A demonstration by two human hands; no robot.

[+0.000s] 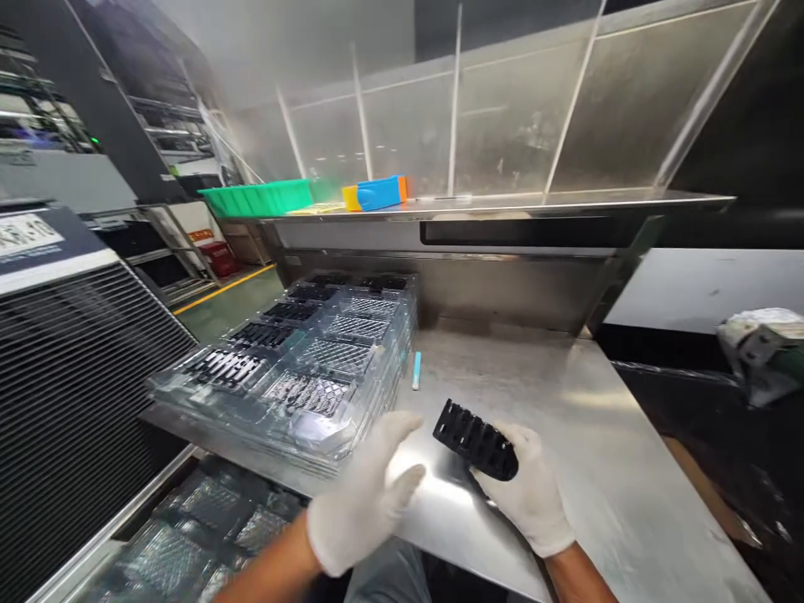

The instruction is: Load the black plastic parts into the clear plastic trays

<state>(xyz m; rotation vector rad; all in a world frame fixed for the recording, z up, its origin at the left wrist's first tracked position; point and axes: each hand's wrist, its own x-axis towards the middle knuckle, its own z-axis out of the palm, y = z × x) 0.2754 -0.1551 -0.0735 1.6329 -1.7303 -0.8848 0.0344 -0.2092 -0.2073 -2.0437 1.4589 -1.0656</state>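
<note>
Lighting: fairly bright, cool, apparently from overhead. Glare: white hotspot on the bench [628, 469] between the hands; fainter patch farther right; scattered sparkle on the clear trays [239, 419]; small glints on the black part [476, 440]. Shade: dim under the shelf [540, 203]; near-black at far right. Blur: left hand [358, 498] smeared; right hand [528, 490] crisper. Distortion: wide-angle stretch, edges soft, uprights leaning outward.
</note>
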